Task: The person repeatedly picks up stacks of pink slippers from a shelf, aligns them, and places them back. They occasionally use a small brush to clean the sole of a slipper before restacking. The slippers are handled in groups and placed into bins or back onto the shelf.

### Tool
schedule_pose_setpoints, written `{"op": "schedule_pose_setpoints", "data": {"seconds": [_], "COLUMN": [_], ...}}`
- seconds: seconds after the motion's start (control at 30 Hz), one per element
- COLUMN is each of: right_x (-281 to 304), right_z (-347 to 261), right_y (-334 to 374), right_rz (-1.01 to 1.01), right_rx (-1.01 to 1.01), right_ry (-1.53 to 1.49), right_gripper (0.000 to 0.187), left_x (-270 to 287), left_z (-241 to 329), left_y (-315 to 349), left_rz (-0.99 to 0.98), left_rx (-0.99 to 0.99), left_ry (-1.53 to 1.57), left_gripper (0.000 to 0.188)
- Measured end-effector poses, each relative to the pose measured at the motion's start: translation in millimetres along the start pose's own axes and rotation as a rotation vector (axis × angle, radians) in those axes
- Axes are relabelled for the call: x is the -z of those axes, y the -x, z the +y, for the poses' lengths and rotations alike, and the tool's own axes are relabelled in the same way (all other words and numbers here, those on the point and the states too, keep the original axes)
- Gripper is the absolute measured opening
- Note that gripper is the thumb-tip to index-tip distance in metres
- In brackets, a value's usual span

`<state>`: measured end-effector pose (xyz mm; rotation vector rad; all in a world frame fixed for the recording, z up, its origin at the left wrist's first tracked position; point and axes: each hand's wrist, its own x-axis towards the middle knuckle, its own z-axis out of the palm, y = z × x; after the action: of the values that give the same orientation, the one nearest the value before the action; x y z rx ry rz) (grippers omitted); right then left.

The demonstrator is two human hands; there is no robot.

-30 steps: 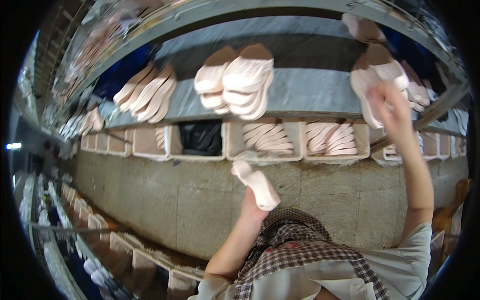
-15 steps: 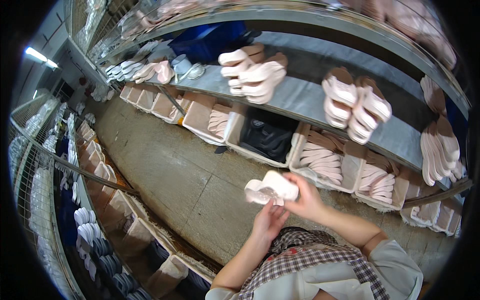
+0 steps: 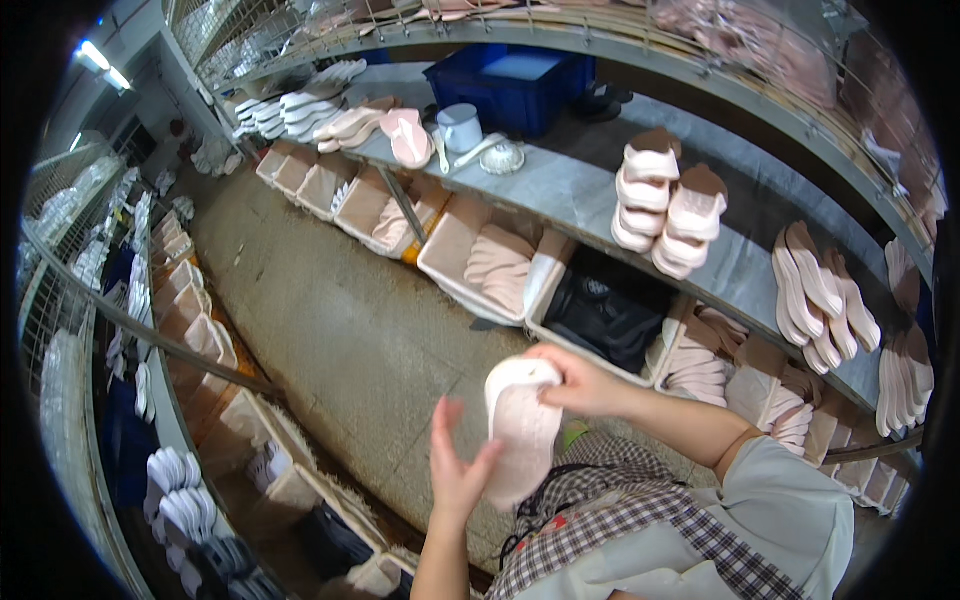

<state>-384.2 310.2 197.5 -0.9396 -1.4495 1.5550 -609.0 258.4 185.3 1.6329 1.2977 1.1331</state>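
Note:
A pale pink shoe insole (image 3: 525,445) with a raised white rim at its far end hangs in front of my apron, its long side pointing toward me. My right hand (image 3: 578,385) is closed on the rimmed end, thumb on the inner face. To the left of the insole, my left hand (image 3: 458,468) is open, fingers spread upward and slightly blurred. Its thumb is at the insole's edge; whether it touches, I cannot tell. Beyond my hands, stacked insoles (image 3: 665,205) stand on the grey shelf (image 3: 570,195), with more insoles (image 3: 825,295) leaning together farther right.
Under the shelf runs a row of cloth-lined bins (image 3: 470,280), one with black pieces (image 3: 610,310). A blue crate (image 3: 515,85), a light blue mug (image 3: 460,128) and a brush (image 3: 440,150) are on the shelf. At left stands a wire rack (image 3: 60,260) above more lined bins (image 3: 270,440).
The insole has swung from crosswise to lengthwise, its flat face now showing. My left hand has come away to the left and spread its fingers. The view has shifted, moving the shelf rightward.

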Motion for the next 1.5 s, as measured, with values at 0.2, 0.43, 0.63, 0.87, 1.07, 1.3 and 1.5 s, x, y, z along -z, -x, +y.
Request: {"op": "schedule_pose_setpoints", "data": {"seconds": [0.2,0.43,0.63,0.87,1.07,1.3,1.5], "right_x": [2.4,132.1,215.3,217.9,213.4,190.5,214.0], "right_z": [23.9,32.0,30.1,40.1,23.4,-26.6,-79.9], "right_y": [-122.4,-360.1,-466.1,-487.0,-484.8,-423.5,-484.1], "right_rz": [-0.184,0.456,0.536,0.591,1.01,1.258,1.03], "right_rx": [0.266,0.14,-0.2,-0.499,-0.611,-0.188,-0.354], "right_ry": [0.214,0.623,1.538,1.521,1.152,0.613,1.169], "right_gripper": [0.048,0.024,0.017,0.021,0.023,0.039,0.025], "left_x": [22.9,81.1,98.9,126.8,163.9,195.1,188.2], "left_z": [-58.1,-99.6,-130.7,-174.3,-188.1,-219.9,-238.1], "left_y": [-107.3,-203.8,-277.7,-386.2,-482.8,-542.1,-530.9], "left_rz": [-0.193,0.332,0.411,0.177,-0.078,-0.233,-0.257], "left_rx": [0.261,0.371,0.442,0.472,0.454,0.458,0.525], "left_ry": [0.497,0.763,0.787,0.833,0.857,0.845,0.818], "left_gripper": [0.058,0.053,0.051,0.05,0.043,0.042,0.057]}}
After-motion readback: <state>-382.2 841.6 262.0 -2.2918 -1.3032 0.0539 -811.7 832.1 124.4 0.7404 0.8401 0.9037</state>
